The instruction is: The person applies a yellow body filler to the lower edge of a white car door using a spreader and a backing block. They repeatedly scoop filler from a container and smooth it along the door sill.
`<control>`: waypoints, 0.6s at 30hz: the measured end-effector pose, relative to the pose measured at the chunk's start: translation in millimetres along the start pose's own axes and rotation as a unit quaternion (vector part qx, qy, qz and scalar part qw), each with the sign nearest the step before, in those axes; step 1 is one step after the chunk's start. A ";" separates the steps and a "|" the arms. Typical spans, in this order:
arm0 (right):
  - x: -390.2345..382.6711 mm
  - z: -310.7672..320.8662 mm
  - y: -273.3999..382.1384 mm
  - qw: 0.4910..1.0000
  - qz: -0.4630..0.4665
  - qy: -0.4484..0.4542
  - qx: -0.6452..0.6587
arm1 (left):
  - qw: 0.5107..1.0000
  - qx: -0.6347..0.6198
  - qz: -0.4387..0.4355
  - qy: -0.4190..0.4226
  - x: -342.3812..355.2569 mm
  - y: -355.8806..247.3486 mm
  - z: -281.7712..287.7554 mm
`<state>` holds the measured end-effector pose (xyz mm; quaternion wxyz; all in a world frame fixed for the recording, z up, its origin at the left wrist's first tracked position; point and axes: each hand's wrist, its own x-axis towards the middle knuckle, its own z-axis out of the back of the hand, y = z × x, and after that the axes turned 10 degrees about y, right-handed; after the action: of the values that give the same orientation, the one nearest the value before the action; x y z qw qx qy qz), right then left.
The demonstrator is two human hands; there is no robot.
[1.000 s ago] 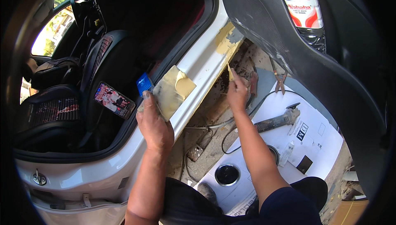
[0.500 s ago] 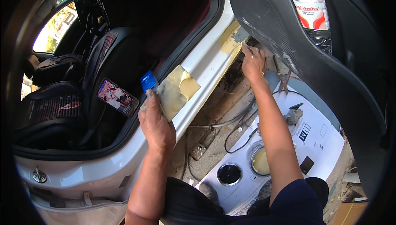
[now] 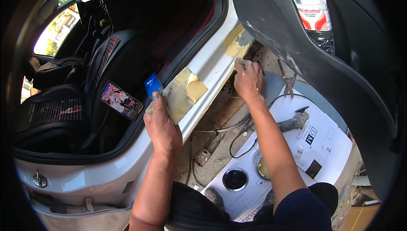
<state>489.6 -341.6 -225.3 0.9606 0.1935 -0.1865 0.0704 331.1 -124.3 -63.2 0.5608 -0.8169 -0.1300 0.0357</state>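
My left hand [image 3: 163, 133] grips a flat, smeared putty board [image 3: 178, 97] over the car's white door sill [image 3: 214, 68]. A lump of beige putty [image 3: 196, 89] sits near the board's right edge. Just beyond my left thumb, a small blue plastic card [image 3: 152, 84] sticks out; whether the hand holds it too, I cannot tell. My right hand [image 3: 250, 80] is at the sill's outer lower edge, fingers bent and close together. What those fingers hold, if anything, is hidden. Above that hand, a beige and grey putty patch [image 3: 234, 42] covers part of the sill.
The open door [image 3: 271, 15] with a water bottle [image 3: 311, 15] hangs at right. Below lie scissors [image 3: 289, 84], a power tool [image 3: 292, 123], a round black-topped lid [image 3: 235, 180] and an open can [image 3: 259, 165] on cardboard [image 3: 335, 146]. A phone [image 3: 121, 100] shows a picture at left.
My right hand has moved left and toward me along the sill edge, away from the putty patch. My left hand and the board have barely moved.
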 end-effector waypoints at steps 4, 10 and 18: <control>-11.1 3.8 7.5 1.000 0.022 0.006 0.020 | 1.000 -0.003 -0.001 0.013 0.5 1.6 0.9; -14.2 10.4 -7.9 0.957 -0.034 -0.043 0.285 | 1.000 0.002 -0.009 0.009 -1.0 1.7 5.0; 43.8 -47.9 -83.1 0.826 -0.292 -0.089 0.474 | 0.999 0.023 -0.005 0.025 -0.2 0.3 5.1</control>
<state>562.9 -395.8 -278.1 0.7059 0.6755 -0.1502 -0.1509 329.9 -119.8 -65.4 0.5829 -0.8035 -0.1199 0.0156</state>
